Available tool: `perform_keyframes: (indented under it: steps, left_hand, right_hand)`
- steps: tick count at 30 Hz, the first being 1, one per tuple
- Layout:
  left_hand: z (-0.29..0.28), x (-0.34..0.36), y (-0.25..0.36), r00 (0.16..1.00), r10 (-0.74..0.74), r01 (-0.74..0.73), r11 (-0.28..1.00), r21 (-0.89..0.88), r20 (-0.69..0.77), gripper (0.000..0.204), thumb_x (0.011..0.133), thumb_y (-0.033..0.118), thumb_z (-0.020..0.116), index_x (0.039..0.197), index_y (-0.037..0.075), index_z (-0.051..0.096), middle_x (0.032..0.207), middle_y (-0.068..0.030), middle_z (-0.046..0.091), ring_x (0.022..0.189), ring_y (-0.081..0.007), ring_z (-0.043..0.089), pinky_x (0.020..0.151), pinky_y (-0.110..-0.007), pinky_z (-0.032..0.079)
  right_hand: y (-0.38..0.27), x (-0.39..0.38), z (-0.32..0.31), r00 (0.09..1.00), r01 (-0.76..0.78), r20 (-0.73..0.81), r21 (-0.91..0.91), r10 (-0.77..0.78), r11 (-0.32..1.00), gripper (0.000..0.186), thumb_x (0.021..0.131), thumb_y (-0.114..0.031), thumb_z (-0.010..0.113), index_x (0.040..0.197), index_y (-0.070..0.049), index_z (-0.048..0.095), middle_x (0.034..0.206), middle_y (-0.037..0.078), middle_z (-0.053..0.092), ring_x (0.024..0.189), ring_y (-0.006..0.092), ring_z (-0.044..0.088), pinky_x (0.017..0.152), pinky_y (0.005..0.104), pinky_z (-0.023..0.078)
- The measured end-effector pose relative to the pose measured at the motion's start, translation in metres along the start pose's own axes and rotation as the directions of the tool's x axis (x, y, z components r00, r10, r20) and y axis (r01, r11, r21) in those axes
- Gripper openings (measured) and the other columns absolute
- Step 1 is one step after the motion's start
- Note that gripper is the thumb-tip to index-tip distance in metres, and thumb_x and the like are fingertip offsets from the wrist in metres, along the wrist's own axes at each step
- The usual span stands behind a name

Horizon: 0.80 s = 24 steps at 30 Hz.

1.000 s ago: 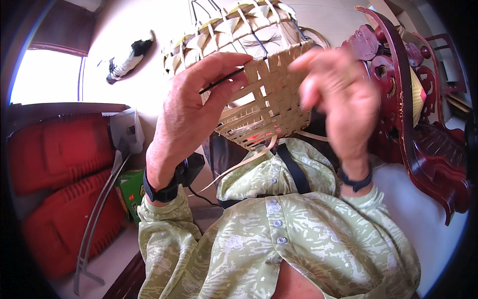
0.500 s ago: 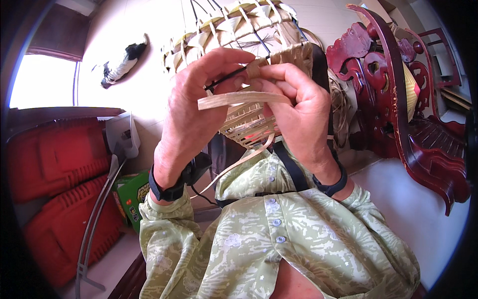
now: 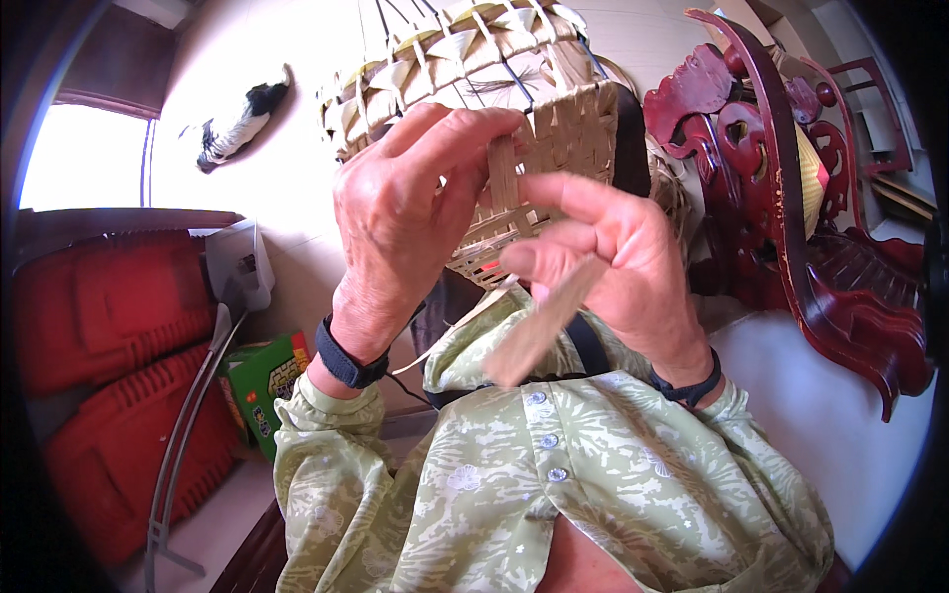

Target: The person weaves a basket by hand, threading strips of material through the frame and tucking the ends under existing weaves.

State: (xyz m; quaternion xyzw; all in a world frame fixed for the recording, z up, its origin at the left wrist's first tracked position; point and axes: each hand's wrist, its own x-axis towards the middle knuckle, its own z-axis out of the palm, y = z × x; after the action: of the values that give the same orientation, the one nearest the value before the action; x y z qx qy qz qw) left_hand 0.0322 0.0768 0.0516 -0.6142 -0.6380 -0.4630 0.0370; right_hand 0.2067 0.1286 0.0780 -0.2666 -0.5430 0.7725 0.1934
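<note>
Clamping its fingers on the edge of the woven basket (image 3: pixel 571 133), the left hand (image 3: pixel 398 203) is showing in the head view. The basket is sitting far middle; to the right, the right hand (image 3: pixel 628 257) is pinching a blurred strip (image 3: pixel 542 331).

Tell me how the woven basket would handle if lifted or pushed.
The woven basket is probably light for its size: gaps show between its thin strips. It would likely give a little under a push, those strips being flat and narrow.
</note>
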Motion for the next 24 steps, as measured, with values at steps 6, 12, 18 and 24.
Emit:
perform_keyframes:
  steps: [6, 12, 18, 24]
  left_hand:
    - [0.013, -0.009, 0.004, 0.993, 0.031, -0.024, 0.998, 0.063, -0.115, 0.026, 0.076, 0.001, 0.061, 0.094, 0.017, 0.071, 0.076, 0.0014, 0.064, 0.063, -0.0187, 0.062, 0.057, -0.031, 0.048]
    - [0.017, -0.010, 0.005, 0.987, 0.021, -0.007, 0.996, 0.089, -0.158, 0.027, 0.076, -0.001, 0.058, 0.093, 0.015, 0.070, 0.077, -0.0001, 0.064, 0.062, -0.0207, 0.061, 0.058, -0.031, 0.047]
    - [0.013, -0.006, 0.010, 0.970, -0.084, 0.096, 0.994, 0.043, -0.227, 0.014, 0.085, 0.004, 0.060, 0.092, 0.012, 0.069, 0.078, -0.0037, 0.067, 0.067, -0.0204, 0.065, 0.061, -0.030, 0.050]
    - [0.017, 0.007, 0.008, 0.927, -0.315, 0.326, 0.945, 0.020, -0.205, 0.007, 0.085, 0.020, 0.067, 0.088, 0.013, 0.068, 0.070, -0.0057, 0.067, 0.063, -0.0212, 0.065, 0.057, -0.033, 0.047]
  right_hand:
    - [0.008, -0.001, -0.028, 0.966, -0.128, 0.229, 0.034, 0.117, 0.991, 0.036, 0.093, -0.005, 0.063, 0.126, 0.006, 0.055, 0.077, 0.005, 0.067, 0.054, 0.0063, 0.056, 0.050, 0.0207, 0.045]
    - [0.010, -0.007, -0.033, 0.915, -0.109, 0.390, -0.014, 0.106, 0.994, 0.032, 0.096, -0.010, 0.061, 0.125, 0.003, 0.060, 0.083, 0.006, 0.069, 0.054, 0.0045, 0.057, 0.052, 0.0191, 0.047]
    - [-0.034, -0.029, -0.030, 0.727, -0.021, 0.687, 0.031, -0.006, 0.999, 0.029, 0.097, -0.012, 0.058, 0.122, 0.002, 0.061, 0.079, 0.004, 0.068, 0.051, 0.0032, 0.053, 0.049, 0.0181, 0.045]
    - [-0.102, -0.078, -0.092, 0.711, 0.340, 0.525, 0.324, -0.467, 0.883, 0.037, 0.099, -0.020, 0.054, 0.135, -0.009, 0.051, 0.066, -0.003, 0.061, 0.044, 0.0020, 0.039, 0.040, 0.0210, 0.036]
